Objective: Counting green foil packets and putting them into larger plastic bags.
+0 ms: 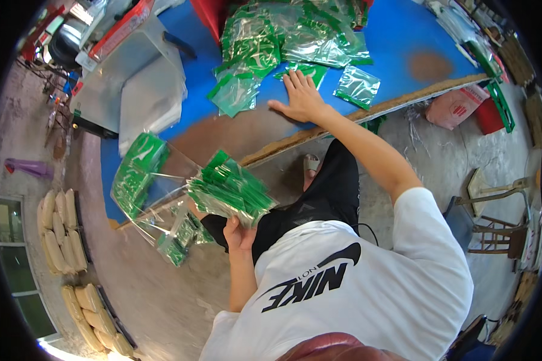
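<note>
My left hand point(241, 234) is wrapped round the lower end of a thick stack of green and clear plastic packets point(232, 189), held in front of my body past the table's near edge. The packets fan out a little at the top. On the blue table my right hand point(302, 101) lies with fingers stretched out, their tips on a single green packet point(313, 73). Another clear packet with green edges point(358, 86) lies just right of it. Beyond my fingers is a large heap of the same packets point(295, 36), some spilling toward me on the left.
At the table's left corner lies a large clear bag with green print point(140, 171). Below it hang more green packets point(180, 237). A grey machine point(120, 78) stands on the table's left. Chairs point(494, 225) are at the right, stacked tan sacks point(60, 231) at the left.
</note>
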`<action>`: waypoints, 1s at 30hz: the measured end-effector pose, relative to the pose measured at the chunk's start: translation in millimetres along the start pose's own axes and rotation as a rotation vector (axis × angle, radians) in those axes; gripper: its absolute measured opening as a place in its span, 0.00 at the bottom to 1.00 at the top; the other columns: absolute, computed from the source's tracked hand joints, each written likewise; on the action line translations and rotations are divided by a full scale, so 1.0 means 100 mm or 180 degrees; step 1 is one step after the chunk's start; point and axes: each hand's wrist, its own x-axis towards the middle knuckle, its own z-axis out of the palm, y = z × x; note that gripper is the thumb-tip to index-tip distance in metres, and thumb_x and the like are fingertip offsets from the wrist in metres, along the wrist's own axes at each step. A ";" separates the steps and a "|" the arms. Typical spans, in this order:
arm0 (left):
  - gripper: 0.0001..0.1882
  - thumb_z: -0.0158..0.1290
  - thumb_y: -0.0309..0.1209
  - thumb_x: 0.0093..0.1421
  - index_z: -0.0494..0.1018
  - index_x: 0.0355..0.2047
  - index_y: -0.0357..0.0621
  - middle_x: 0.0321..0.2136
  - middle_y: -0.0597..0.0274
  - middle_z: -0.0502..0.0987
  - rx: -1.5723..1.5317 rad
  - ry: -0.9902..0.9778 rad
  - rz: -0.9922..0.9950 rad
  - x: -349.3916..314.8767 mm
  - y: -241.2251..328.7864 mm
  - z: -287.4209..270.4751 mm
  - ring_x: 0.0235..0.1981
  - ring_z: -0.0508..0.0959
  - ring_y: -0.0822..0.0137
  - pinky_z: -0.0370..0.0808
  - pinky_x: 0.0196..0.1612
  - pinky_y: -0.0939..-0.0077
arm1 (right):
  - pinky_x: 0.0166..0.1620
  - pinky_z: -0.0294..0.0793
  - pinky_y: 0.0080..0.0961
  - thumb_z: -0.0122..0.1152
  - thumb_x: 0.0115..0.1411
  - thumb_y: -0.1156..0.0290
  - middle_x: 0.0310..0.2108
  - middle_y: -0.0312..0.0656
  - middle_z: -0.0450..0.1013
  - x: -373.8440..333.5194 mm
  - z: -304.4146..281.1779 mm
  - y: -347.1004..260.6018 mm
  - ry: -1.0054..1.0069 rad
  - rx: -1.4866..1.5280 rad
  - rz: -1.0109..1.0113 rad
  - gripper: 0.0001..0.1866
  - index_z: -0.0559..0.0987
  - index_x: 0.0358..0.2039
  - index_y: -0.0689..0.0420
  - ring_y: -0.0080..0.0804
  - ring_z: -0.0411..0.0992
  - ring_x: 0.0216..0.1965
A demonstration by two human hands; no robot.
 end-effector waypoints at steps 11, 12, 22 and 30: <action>0.32 0.65 0.31 0.53 0.68 0.58 0.41 0.58 0.54 0.72 0.0048 0.0120 -0.0047 -0.07 0.05 -0.14 0.61 0.69 0.52 0.60 0.67 0.47 | 0.66 0.53 0.56 0.77 0.40 0.47 0.67 0.56 0.51 -0.72 -0.90 -0.51 -0.0131 0.0213 -0.0068 0.57 0.58 0.66 0.56 0.58 0.54 0.66; 0.32 0.64 0.31 0.53 0.68 0.58 0.41 0.58 0.54 0.72 -0.0006 0.0114 -0.0027 -0.08 0.04 -0.15 0.62 0.68 0.52 0.60 0.67 0.47 | 0.66 0.53 0.56 0.77 0.40 0.47 0.67 0.56 0.51 -0.79 -0.87 -0.47 -0.0132 0.0220 -0.0085 0.57 0.58 0.66 0.56 0.58 0.54 0.66; 0.33 0.58 0.31 0.59 0.59 0.63 0.41 0.59 0.51 0.68 0.0669 0.0509 0.0022 0.11 -0.12 0.23 0.61 0.68 0.51 0.62 0.65 0.45 | 0.44 0.75 0.24 0.58 0.66 0.73 0.42 0.39 0.77 -0.78 -1.42 -0.93 -0.0226 0.6354 0.1538 0.11 0.76 0.47 0.61 0.26 0.76 0.40; 0.34 0.66 0.34 0.56 0.63 0.61 0.45 0.54 0.62 0.72 0.0939 0.0640 0.0075 0.29 -0.33 0.67 0.55 0.72 0.64 0.70 0.59 0.65 | 0.34 0.74 0.32 0.70 0.54 0.65 0.28 0.44 0.73 -1.00 -0.90 -1.32 -0.0537 0.2703 0.0678 0.18 0.76 0.40 0.60 0.31 0.73 0.29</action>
